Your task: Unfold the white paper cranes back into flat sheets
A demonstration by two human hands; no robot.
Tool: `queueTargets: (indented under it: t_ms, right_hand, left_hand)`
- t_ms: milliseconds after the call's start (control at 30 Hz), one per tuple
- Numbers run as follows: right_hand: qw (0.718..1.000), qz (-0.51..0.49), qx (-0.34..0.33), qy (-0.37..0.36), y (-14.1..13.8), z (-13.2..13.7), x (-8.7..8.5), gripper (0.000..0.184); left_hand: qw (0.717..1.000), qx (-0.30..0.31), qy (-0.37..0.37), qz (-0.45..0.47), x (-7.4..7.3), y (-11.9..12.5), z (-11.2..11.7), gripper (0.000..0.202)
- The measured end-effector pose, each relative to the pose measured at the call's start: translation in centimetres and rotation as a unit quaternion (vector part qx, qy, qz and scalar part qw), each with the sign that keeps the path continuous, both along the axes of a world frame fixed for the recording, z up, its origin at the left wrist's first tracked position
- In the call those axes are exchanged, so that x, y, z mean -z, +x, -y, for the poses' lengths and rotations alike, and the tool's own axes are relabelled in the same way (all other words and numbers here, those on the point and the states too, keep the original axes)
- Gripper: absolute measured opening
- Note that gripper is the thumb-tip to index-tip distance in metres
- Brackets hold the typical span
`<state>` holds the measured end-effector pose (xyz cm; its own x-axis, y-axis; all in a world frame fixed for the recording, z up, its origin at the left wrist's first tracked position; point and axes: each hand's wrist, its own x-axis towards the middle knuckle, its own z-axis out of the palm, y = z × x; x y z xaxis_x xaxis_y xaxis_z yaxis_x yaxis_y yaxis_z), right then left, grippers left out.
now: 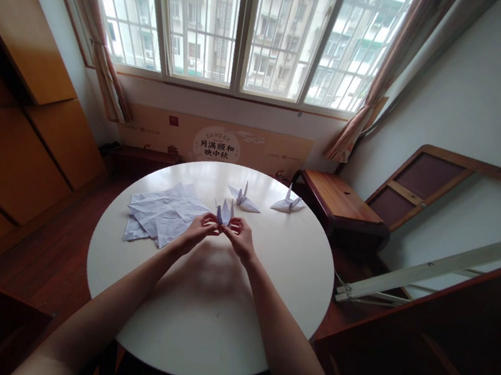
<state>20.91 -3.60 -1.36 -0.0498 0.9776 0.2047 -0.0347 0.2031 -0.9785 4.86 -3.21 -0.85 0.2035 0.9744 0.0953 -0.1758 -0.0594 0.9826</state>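
Note:
Between my two hands, above the middle of the round white table (158, 329), is a small folded paper crane (225, 212) with its points upward. My left hand (202, 228) pinches its lower left side, and my right hand (240, 235) pinches the lower right. The fingertips cover the crane's underside. Two finished-looking paper cranes stand beyond my hands: one paper crane (243, 199) just behind, another paper crane (288, 201) farther right. Left of my left hand lie several creased, unfolded paper sheets (167, 210), overlapping one another.
A wooden bench (339, 196) stands behind the table on the right, near a leaning wooden frame (417, 185). Orange cabinets (9, 156) line the left side. A printed board (147, 128) sits below the barred window (207, 22). Dark furniture (431, 359) is close at right.

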Motion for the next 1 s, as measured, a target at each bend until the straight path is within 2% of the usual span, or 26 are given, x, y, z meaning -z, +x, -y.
queueTargets:
  t_ms: [167,333,500,800,867,1000]
  right_hand:
    - [0.999,-0.01,0.027,0.025,0.09,-0.27,0.25,0.038]
    - [0.998,-0.013,0.033,0.06,0.01,0.24,-0.01,0.05]
    - [0.993,0.06,0.024,0.095,-0.16,0.25,0.16,0.029]
    - [0.996,0.027,0.02,0.085,-0.35,0.24,0.08,0.031]
    - [0.995,0.035,0.01,0.089,-0.33,0.32,0.07,0.03]
    - [0.99,0.097,0.009,0.105,-0.2,0.5,0.03,0.019]
  left_hand:
    - [0.999,-0.038,-0.001,-0.009,-0.46,-0.06,0.02,0.034]
    - [0.999,-0.035,0.017,-0.005,-0.33,-0.13,-0.15,0.038]
    - [0.999,-0.038,0.023,0.001,-0.11,-0.31,-0.3,0.037]
    - [0.999,-0.01,-0.035,0.009,-0.59,-0.2,0.01,0.048]
    - [0.999,-0.002,-0.037,0.004,-0.63,-0.18,0.09,0.045]
    - [0.999,-0.039,-0.026,-0.004,-0.41,-0.25,-0.07,0.039]
